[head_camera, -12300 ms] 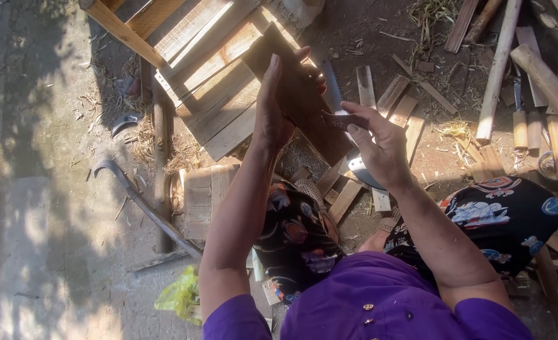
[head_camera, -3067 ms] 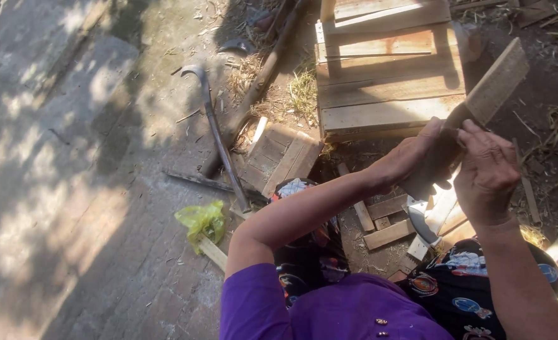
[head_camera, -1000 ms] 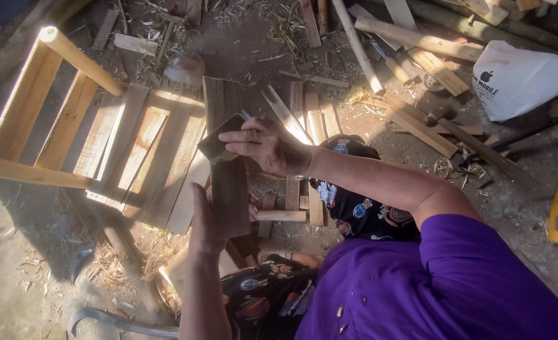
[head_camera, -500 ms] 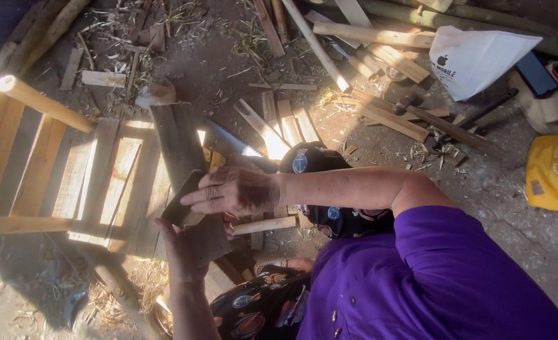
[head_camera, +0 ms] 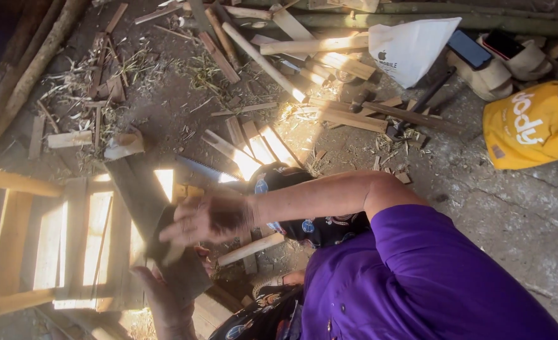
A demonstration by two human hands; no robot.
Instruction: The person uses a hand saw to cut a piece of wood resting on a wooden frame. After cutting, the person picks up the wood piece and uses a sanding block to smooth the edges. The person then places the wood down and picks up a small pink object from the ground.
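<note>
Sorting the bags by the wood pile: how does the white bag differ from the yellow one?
The white bag is plain, pale and lies among the wooden offcuts at the top; the yellow bag is bright, bears white lettering and sits further right on bare ground. The white one looks flatter, the yellow one fuller and crumpled. Both lie on the ground, away from the hands.

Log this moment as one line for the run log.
left hand: holds dark plank from below | right hand: on plank, blurred | handsaw: on ground
</note>
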